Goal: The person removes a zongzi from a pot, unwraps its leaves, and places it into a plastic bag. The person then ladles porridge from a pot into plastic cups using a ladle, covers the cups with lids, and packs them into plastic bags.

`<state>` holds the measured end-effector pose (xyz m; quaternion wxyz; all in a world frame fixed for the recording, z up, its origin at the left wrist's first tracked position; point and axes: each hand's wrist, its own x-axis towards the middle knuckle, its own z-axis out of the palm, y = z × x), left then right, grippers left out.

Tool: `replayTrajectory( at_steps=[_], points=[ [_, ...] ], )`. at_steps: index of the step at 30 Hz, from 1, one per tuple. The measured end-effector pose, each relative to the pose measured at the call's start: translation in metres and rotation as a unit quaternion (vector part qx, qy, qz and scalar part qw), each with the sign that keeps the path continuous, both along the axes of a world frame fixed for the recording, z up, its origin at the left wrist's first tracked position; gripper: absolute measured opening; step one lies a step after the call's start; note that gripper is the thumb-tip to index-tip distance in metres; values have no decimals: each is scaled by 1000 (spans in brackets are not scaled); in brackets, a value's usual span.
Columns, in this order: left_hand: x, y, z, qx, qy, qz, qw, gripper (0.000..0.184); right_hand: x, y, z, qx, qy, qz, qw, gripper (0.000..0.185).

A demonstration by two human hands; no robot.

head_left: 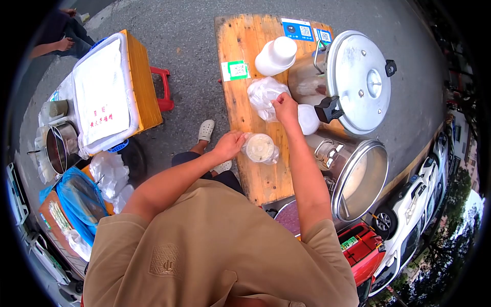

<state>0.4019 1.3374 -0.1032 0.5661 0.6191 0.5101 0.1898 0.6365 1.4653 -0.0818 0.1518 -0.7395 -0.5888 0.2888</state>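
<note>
Pinching a clump of thin plastic bags (262,102) with the right hand (286,108), apparently pressing thumb against forefinger; resting the left hand (229,145) at nine o'clock of a lidded cup (260,148) on the wooden table (268,187), but cannot tell whether gripping or merely touching. Could tip the cup by snagging the loose clear film (275,154) around it, or bump the stacked white cups (273,57) toward twelve o'clock by tugging bunched bags too hard. As for the cup: round, pale, showing uneven cream-coloured contents through a clear lid.
</note>
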Motion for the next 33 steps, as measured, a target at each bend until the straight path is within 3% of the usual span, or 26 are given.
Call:
replayTrajectory(
  at_steps=[7, 10, 15, 21, 33],
  points=[
    [-1, 4, -5, -15, 5, -10, 1000, 31, 0, -2, 1, -8, 6, -9, 1000, 21],
    [1, 10, 17, 75, 25, 37, 996, 33, 1, -5, 3, 1, 19, -21, 1000, 22],
    [27, 100, 57, 278, -15, 37, 960, 42, 0, -13, 13, -65, 198, -118, 971, 14],
    [59, 190, 46, 209, 22, -157, 965, 22, 2, -24, 25, -50, 270, -152, 949, 19],
    [63, 208, 47, 132, -12, -231, 964, 18, 11, -34, 18, -56, 360, -183, 913, 21]
  ],
)
